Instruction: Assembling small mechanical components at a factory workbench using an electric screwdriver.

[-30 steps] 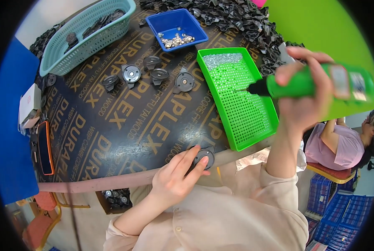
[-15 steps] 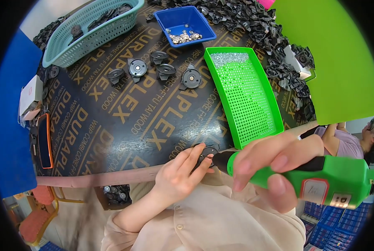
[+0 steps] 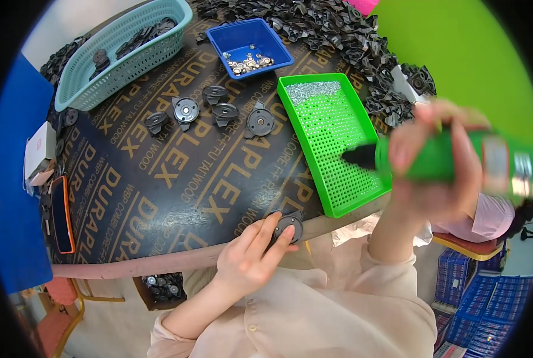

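Observation:
At the near table edge my left hand [image 3: 248, 255] grips a round black plastic part [image 3: 290, 227], fingers pressed on it and holding it against the edge. My right hand [image 3: 414, 194] is wrapped round a green electric screwdriver [image 3: 427, 159], both blurred. Its dark tip hovers over the lower right half of a green perforated tray [image 3: 307, 149]. Small silver screws [image 3: 314, 91] crowd the tray's far end, and many of its holes look filled there; the nearer holes look dark. The screwdriver is apart from the black part.
Several similar black parts [image 3: 260, 121] lie mid-table. Behind them stand a blue bin [image 3: 248, 33] of small metal pieces and a teal basket [image 3: 78, 89] of black parts. A heap of black parts [image 3: 314, 27] lines the back. An orange-edged phone [image 3: 62, 215] lies left.
My right hand has lifted the screwdriver off the black part and swung it up and right, over the green tray. My left hand has stayed on the part.

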The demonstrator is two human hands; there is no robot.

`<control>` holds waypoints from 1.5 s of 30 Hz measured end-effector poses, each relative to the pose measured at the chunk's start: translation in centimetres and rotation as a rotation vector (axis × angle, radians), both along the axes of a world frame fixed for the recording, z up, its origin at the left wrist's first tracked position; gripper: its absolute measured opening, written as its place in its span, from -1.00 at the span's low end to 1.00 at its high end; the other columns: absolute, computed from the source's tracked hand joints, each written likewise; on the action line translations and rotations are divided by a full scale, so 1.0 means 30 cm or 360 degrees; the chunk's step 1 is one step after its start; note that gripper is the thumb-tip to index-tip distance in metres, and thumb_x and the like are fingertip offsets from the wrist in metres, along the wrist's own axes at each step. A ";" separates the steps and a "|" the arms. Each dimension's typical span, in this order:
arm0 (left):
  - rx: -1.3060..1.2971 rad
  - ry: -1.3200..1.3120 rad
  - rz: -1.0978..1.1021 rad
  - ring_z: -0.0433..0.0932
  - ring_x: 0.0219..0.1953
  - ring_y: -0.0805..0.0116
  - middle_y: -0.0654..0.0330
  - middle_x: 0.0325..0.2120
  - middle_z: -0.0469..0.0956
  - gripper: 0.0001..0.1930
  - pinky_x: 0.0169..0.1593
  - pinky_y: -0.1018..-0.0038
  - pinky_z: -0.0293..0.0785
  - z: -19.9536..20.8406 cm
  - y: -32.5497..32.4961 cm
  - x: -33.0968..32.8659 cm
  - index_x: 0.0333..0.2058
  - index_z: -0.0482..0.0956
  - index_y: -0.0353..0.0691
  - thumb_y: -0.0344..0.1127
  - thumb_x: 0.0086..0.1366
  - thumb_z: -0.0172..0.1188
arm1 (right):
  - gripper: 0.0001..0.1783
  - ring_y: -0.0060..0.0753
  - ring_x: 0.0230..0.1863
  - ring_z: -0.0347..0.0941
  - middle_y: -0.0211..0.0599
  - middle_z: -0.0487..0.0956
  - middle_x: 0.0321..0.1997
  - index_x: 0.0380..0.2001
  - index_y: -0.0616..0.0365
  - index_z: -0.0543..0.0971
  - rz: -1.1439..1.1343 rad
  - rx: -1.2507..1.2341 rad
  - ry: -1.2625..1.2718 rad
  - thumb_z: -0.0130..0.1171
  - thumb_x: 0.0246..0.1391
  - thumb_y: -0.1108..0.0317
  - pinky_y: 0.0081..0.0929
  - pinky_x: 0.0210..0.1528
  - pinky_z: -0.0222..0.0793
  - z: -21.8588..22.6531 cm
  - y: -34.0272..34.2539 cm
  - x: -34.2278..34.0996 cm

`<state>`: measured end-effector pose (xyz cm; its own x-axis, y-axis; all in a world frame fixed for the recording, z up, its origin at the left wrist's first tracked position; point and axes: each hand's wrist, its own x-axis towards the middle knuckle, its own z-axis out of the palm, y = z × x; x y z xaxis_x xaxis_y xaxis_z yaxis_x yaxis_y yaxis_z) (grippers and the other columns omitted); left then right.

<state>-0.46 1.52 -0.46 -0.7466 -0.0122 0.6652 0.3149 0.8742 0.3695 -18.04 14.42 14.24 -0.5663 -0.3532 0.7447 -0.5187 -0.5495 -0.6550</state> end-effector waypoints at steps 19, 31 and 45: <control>0.0083 -0.0050 0.0022 0.55 -0.38 0.22 -0.04 -0.23 0.57 -0.51 -0.40 0.50 0.52 -0.009 -0.012 0.006 -0.25 0.61 -0.22 -0.32 -0.28 0.48 | -0.89 -0.30 -0.71 0.45 0.07 0.55 -0.41 -0.35 0.38 0.41 -0.0455 0.0213 -0.0061 0.03 0.05 0.53 -0.50 -0.63 0.36 -0.140 -0.146 -0.203; 0.0175 -0.0053 0.0059 0.55 -0.36 0.20 -0.01 -0.22 0.56 -0.48 -0.34 0.48 0.53 -0.017 -0.012 0.007 -0.23 0.61 -0.30 -0.34 -0.31 0.48 | -0.78 -0.25 -0.66 0.49 0.14 0.53 -0.32 -0.32 0.47 0.46 -0.0524 0.0046 0.0321 -0.04 0.13 0.44 -0.48 -0.54 0.40 -0.110 -0.081 -0.157; 0.0157 -0.0135 -0.0037 0.54 -0.36 0.23 0.00 -0.18 0.56 -0.53 -0.37 0.49 0.52 0.001 -0.015 -0.004 -0.19 0.59 -0.32 -0.34 -0.16 0.43 | -0.75 -0.20 -0.67 0.47 0.06 0.47 -0.27 -0.21 0.19 0.16 0.0293 0.0430 -0.0125 -0.02 0.11 0.47 -0.35 -0.65 0.47 -0.081 0.083 0.248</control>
